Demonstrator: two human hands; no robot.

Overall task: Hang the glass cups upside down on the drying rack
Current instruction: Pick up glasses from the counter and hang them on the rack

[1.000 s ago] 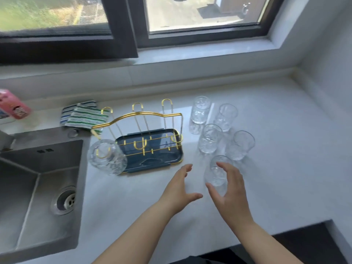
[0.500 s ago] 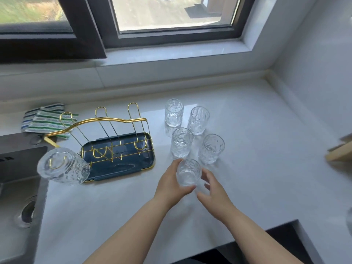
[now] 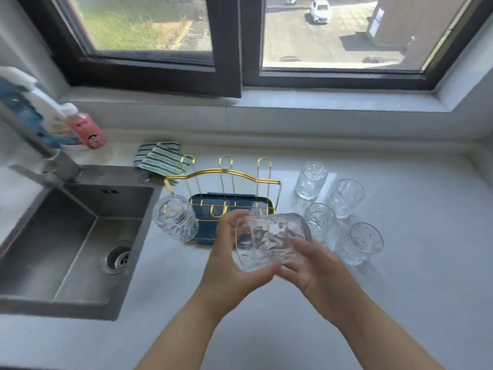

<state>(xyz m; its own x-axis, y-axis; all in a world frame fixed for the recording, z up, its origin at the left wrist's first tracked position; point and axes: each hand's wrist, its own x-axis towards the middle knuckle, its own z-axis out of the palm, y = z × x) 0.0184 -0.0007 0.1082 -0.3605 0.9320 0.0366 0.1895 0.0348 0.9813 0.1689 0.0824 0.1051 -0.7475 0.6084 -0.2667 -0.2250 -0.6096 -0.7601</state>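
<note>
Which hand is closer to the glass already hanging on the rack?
Left. The left hand is just right of the hung glass; the right hand is farther right, past the held glass.

I see daylight through a dark-framed window [image 3: 226, 44] above a pale table [image 3: 400, 276], with a steel sink [image 3: 66, 236] at its left edge.

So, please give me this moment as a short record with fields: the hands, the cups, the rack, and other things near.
left hand: grips held cup, its left side
right hand: supports same cup from the right
held cup: lifted above counter, tilted on its side
hung cup: upside down on rack's front-left prong
drying rack: gold wire, blue tray, other prongs free
standing cups: four, upright, right of rack
sink: left of rack
striped cloth: behind rack
</note>
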